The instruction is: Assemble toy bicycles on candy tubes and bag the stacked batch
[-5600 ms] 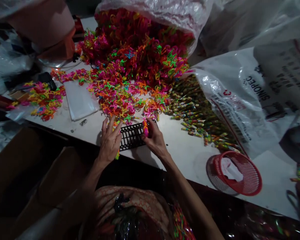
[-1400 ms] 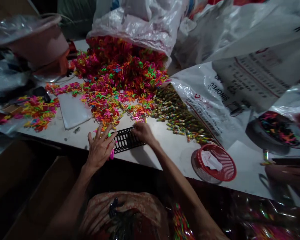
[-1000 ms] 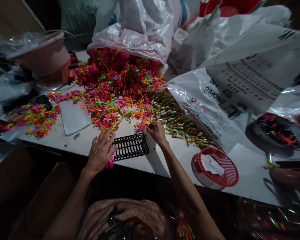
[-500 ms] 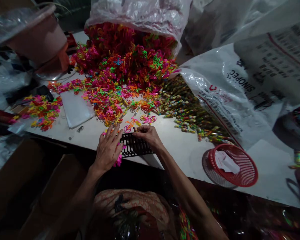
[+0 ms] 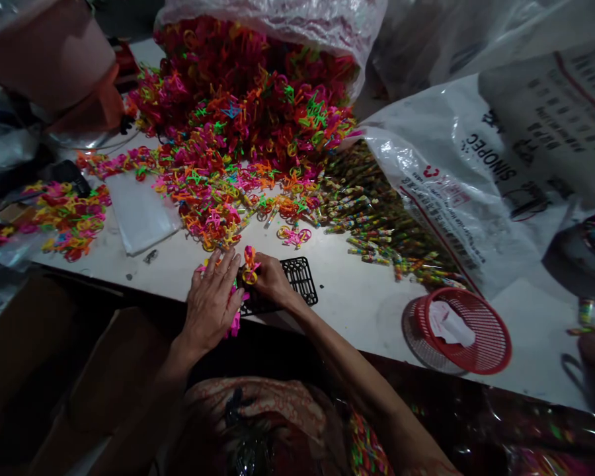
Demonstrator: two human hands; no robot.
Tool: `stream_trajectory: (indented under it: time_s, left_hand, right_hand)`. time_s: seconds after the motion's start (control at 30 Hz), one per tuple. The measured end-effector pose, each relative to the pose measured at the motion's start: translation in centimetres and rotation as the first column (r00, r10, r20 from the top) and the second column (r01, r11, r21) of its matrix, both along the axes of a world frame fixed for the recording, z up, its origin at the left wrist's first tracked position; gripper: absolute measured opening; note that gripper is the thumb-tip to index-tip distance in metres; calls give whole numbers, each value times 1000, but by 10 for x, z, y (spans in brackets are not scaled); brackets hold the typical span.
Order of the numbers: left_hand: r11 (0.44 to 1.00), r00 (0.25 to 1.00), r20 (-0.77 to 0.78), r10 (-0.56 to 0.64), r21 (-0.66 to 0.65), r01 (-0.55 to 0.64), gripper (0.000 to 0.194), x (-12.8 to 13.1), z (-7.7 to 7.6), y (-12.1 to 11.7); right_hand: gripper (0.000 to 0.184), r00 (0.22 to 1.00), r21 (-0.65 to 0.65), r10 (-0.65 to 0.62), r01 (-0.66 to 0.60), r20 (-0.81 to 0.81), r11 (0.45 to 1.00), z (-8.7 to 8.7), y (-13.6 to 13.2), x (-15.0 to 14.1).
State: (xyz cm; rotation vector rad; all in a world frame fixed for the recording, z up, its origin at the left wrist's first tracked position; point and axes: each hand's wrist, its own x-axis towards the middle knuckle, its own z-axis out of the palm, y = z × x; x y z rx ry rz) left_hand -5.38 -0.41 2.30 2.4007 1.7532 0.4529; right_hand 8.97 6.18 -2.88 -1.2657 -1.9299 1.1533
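Observation:
My left hand (image 5: 214, 297) lies flat with fingers stretched over the left end of a black slotted plastic rack (image 5: 305, 281) at the table's front edge. Bright pink plastic pieces (image 5: 235, 322) poke out beneath and beside its fingers. My right hand (image 5: 274, 281) is closed above the rack, its fingertips pinching a small orange and yellow toy bicycle (image 5: 250, 266) close to my left fingertips. The exact grip is partly hidden. On the table beyond lies a loose pink toy bicycle (image 5: 295, 235).
A heap of colourful plastic pieces (image 5: 258, 125) spills from a clear bag. To its right lie many candy-like wrapped tubes (image 5: 367, 218) beside a printed white sack (image 5: 451, 172). A red mesh basket (image 5: 500, 330) stands front right; clear plastic bags (image 5: 141, 215) lie left.
My right hand has moved left along the rack, bringing the toy bicycle toward my left hand and uncovering the rack's right end. My left hand stays over the left end.

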Motion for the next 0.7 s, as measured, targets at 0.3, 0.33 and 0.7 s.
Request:
stream_trajectory:
  time_s: [0.3, 0.33, 0.7]
  left_hand:
    - [999, 998, -67, 4, -54, -8, 48, 2, 11, 0]
    - [999, 998, -63, 10, -51, -13, 48, 1, 10, 0]
    - [991, 977, 171, 130, -48, -123, 46, -18, 10, 8]
  right_hand:
    - [21, 914, 39, 198, -226, 354, 973, 29, 36, 21]
    - [24, 908, 82, 87, -132, 409, 988, 34, 49, 34]
    - [36, 487, 213, -41, -303, 872, 929, 41, 86, 89]
